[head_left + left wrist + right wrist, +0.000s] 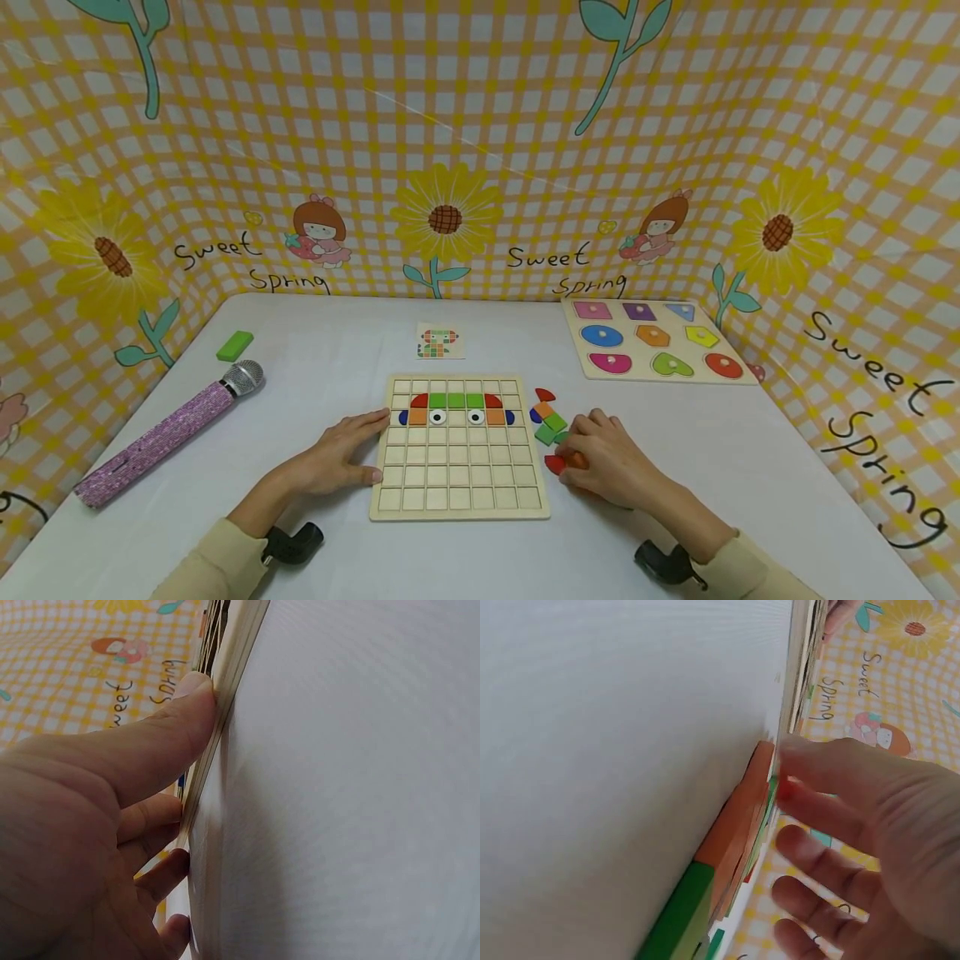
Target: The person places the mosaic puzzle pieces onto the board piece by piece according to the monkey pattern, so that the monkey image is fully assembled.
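A wooden grid board [448, 454] lies flat in the middle of the table. Red, green, orange and blue pieces and two eye pieces [437, 417] fill part of its upper rows. My left hand [333, 454] rests against the board's left edge, thumb [161, 739] and fingertips touching the rim. To the right of the board, my right hand [611, 458] pinches a red rounded piece [554, 464] between thumb and forefinger, low over the table. Under and beside that hand are loose orange pieces [739, 817] and a green piece [682, 907], partly hidden in the head view.
Beyond the board lies a small picture card [441, 342]. A shape puzzle board [633, 358] with knobbed pieces is at the back right. On the left are a glittery pink microphone [161, 442] and a green block [235, 346]. More loose pieces [550, 421] lie right of the grid board.
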The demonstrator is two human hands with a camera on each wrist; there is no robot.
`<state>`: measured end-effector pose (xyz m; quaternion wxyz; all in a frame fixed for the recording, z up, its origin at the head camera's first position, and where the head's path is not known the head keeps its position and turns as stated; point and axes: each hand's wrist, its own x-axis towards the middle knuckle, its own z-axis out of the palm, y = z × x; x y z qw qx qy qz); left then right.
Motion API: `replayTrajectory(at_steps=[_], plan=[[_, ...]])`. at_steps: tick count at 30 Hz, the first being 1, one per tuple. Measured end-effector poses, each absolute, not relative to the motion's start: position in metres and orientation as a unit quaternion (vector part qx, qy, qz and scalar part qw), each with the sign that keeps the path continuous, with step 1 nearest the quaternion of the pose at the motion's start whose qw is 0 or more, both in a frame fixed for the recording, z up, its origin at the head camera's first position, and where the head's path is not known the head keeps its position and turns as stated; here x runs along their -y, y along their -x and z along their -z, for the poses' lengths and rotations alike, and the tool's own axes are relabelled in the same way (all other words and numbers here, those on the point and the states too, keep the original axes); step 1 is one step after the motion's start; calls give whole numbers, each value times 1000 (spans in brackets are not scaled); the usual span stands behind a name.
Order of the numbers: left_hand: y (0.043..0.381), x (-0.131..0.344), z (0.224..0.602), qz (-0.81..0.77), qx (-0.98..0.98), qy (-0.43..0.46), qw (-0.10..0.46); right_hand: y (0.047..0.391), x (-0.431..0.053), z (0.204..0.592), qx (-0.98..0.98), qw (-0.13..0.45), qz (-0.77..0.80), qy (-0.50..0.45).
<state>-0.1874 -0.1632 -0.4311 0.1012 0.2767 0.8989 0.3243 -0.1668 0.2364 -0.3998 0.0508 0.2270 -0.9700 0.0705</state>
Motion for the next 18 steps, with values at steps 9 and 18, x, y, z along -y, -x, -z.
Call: replayTrajectory(at_steps=[9, 18], plan=[[187, 164, 431, -327, -897, -278, 104, 169, -213, 388, 958, 85, -100, -257], [187, 163, 430, -330, -896, -279, 103, 180, -166, 381, 933, 114, -142, -312]])
